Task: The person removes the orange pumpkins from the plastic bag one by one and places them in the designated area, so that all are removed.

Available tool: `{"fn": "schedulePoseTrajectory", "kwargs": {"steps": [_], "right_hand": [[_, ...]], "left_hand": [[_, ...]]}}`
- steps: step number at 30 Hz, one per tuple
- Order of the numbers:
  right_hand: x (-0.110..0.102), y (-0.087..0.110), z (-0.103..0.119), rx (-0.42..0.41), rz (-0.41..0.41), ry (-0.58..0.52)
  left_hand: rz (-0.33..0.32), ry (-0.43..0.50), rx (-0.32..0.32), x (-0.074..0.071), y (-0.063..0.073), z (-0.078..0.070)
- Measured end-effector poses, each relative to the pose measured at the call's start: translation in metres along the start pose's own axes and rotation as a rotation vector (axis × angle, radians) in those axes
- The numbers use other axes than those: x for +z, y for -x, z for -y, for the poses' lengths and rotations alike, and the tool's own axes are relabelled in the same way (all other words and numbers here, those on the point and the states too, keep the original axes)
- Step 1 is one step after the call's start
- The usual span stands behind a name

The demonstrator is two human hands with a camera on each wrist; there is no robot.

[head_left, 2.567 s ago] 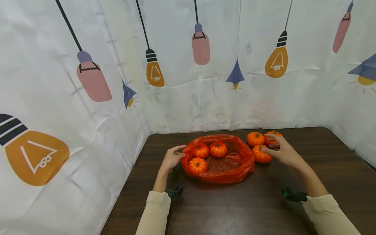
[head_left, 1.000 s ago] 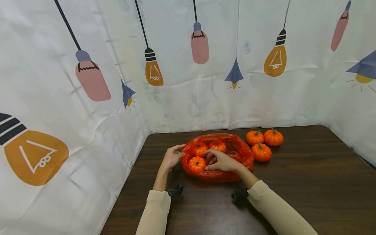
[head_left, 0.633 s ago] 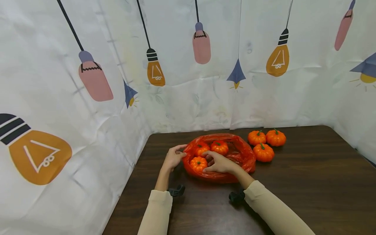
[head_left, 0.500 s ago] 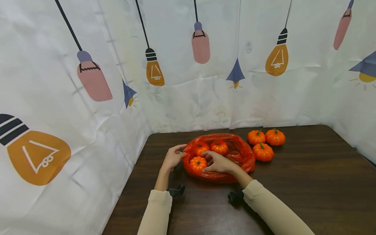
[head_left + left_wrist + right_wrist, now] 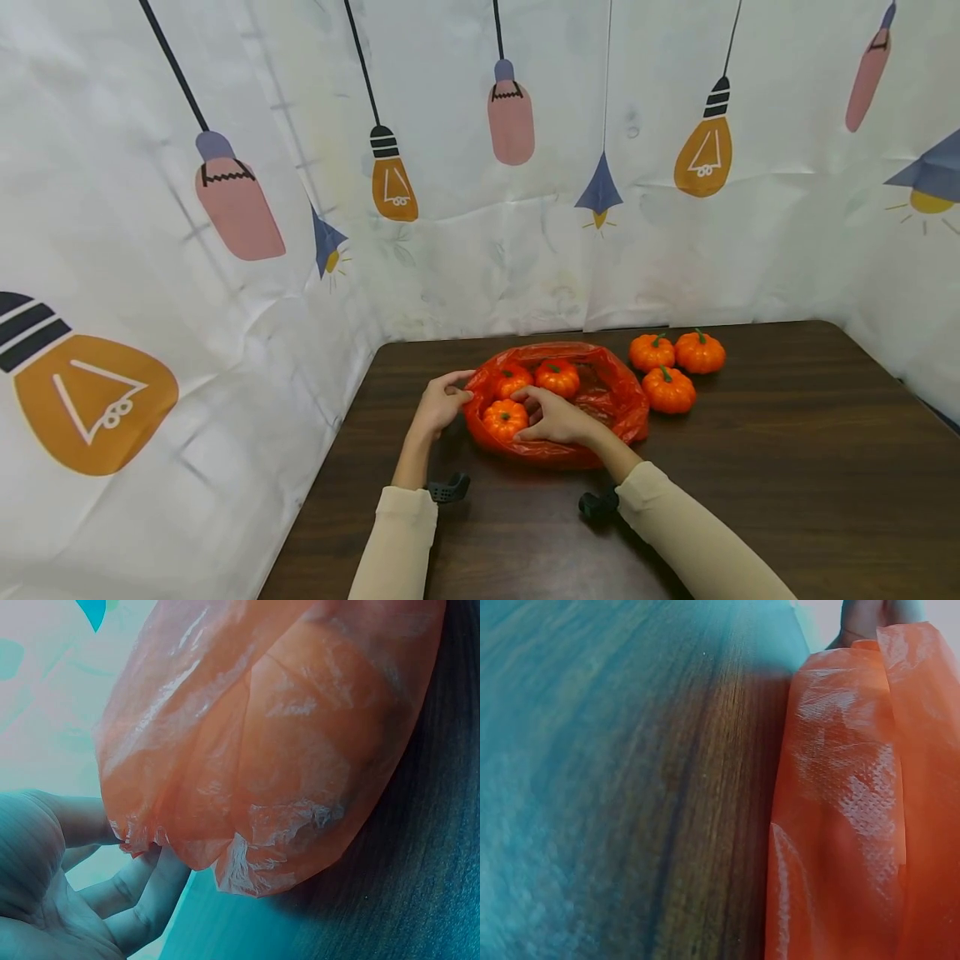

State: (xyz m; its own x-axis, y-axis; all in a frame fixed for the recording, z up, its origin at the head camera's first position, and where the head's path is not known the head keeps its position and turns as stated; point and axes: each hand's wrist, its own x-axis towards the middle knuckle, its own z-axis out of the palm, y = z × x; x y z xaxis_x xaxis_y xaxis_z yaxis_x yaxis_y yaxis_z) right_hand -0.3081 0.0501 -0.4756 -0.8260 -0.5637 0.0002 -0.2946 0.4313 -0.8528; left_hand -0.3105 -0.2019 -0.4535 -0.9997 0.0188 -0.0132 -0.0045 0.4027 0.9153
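A red plastic bag (image 5: 562,454) lies open on the dark wooden table, its rim rolled outward. My left hand (image 5: 438,406) pinches the rim at the left side; in the left wrist view the fingers (image 5: 142,892) meet the bag's gathered edge. Inside the bag are three small orange pumpkins: a front one (image 5: 505,418), a back left one (image 5: 513,380) and a back middle one (image 5: 557,377). Reaching over the bag's front rim, my right hand (image 5: 558,417) curls its thumb and fingers about the right side of the front pumpkin. The bag (image 5: 847,802) hides its fingers in the right wrist view.
Three more pumpkins cluster just right of the bag: a left one (image 5: 652,353), a right one (image 5: 699,352) and a nearer one (image 5: 669,390). White curtain (image 5: 480,275) with printed lamps hangs behind and left of the table (image 5: 787,433).
My right hand has left the pumpkins on the table and moved left into the bag, to the front pumpkin. During the last second it barely shifts. My left hand stays at the rim.
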Motion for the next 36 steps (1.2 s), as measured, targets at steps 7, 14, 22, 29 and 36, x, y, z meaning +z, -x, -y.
{"fn": "schedulePoseTrajectory", "kwargs": {"steps": [7, 14, 22, 29, 36], "right_hand": [[-0.002, 0.003, 0.000, -0.008, -0.009, -0.012], [-0.004, 0.007, -0.003, -0.022, -0.023, -0.047], [-0.011, 0.017, 0.000, 0.017, -0.048, -0.102], [-0.020, 0.025, -0.002, 0.028, -0.077, -0.117], [-0.031, 0.035, -0.003, 0.038, -0.082, -0.130]], "left_hand": [[-0.012, -0.012, 0.005, 0.000, -0.001, 0.001], [0.013, 0.005, 0.008, 0.000, 0.001, 0.000], [0.010, 0.006, 0.010, 0.001, 0.001, 0.001], [0.018, 0.026, 0.008, 0.001, 0.000, 0.000], [0.024, 0.028, 0.000, 0.000, 0.001, -0.001]]}}
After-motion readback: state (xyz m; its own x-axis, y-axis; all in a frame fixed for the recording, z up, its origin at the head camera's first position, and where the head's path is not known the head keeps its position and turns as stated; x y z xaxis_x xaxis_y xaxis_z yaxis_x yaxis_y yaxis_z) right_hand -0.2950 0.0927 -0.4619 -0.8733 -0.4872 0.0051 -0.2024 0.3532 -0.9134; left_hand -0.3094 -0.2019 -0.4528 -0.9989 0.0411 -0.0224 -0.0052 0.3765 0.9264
